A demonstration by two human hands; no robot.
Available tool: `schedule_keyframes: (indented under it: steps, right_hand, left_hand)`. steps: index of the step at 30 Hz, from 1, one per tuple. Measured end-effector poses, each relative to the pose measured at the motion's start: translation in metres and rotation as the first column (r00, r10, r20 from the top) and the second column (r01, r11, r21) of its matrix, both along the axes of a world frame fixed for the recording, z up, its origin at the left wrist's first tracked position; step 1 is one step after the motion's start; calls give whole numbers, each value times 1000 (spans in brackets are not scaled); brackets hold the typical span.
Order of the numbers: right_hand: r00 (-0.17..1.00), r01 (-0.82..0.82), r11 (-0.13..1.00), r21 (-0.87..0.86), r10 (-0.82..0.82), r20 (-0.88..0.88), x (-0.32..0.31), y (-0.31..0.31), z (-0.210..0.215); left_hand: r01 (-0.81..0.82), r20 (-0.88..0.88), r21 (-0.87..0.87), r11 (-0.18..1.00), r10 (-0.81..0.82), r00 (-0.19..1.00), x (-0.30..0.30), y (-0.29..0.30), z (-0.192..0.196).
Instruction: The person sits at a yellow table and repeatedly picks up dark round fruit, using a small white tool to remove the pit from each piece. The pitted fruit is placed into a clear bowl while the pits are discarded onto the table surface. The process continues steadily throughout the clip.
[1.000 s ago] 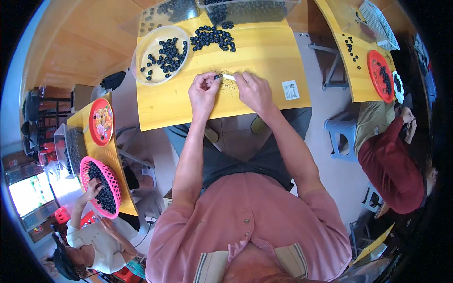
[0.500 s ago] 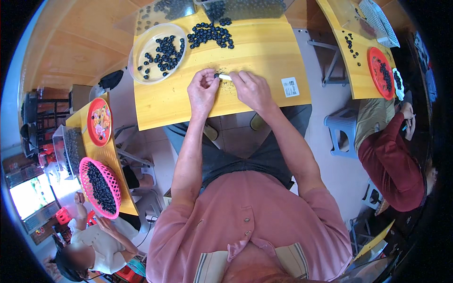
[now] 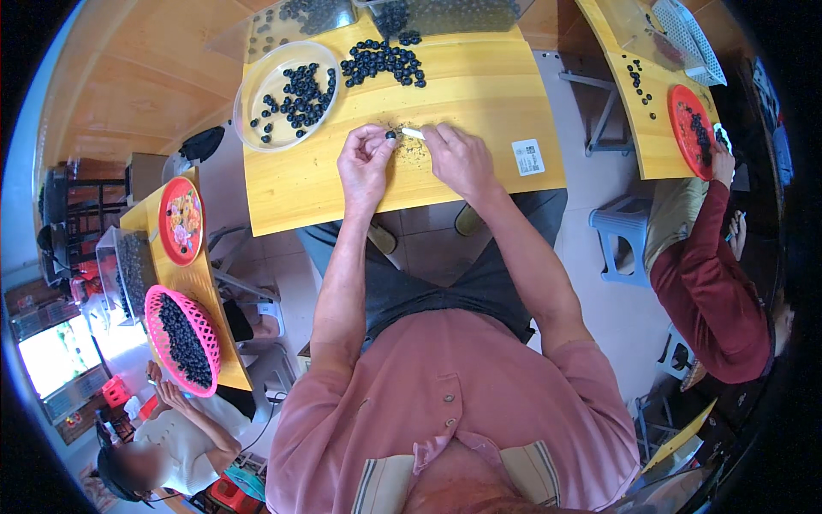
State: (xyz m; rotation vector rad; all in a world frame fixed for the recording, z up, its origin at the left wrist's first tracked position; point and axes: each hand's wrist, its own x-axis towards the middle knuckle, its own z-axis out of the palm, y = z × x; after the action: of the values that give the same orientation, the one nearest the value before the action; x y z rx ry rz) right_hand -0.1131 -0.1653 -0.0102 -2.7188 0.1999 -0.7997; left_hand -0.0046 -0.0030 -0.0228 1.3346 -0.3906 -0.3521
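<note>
Over the near half of the yellow wooden table (image 3: 325,193), my left hand (image 3: 365,167) pinches a small dark round ball (image 3: 390,134), berry- or bead-like, between thumb and fingertips. My right hand (image 3: 461,161) grips a short cream-coloured stick-like tool (image 3: 412,133), its tip pointing at the ball with a narrow gap between them. Dark crumbs (image 3: 414,152) lie scattered beneath my hands. Beyond them, a loose pile of similar dark balls (image 3: 381,62) rests on the wood. A clear round tub (image 3: 246,133) at the far left holds more of these balls.
Clear plastic boxes (image 3: 454,19) with dark balls line the table's far edge. A white label (image 3: 527,158) is stuck at right. Other tables carry a pink basket (image 3: 208,343), a flowered red tray (image 3: 166,218) and another red tray (image 3: 681,128). People sit at both sides; a grey-blue stool (image 3: 618,231) stands at right.
The tool has drawn slightly away from the ball, and my left hand has shifted a little left. The person at right has reached a hand to the red tray; the person at left has lowered an arm.
</note>
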Motion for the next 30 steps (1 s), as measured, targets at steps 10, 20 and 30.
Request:
schedule_keyframes:
  steps: [10, 20, 30]
  right_hand:
    - [1000, -2, 1000, -24, 2, 7, -3, 1, 6]
    - [1000, -2, 1000, -1, 2, 9, -3, 2, 4]
    - [999, -4, 1000, -8, 5, 34, -3, 1, 4]
  left_hand:
    - [-10, 65, 87, 996, 4, 998, 2, 1, 8]
    - [-102, 147, 100, 990, 87, 985, -2, -1, 10]
    - [-83, 57, 152, 985, 75, 996, 0, 0, 3]
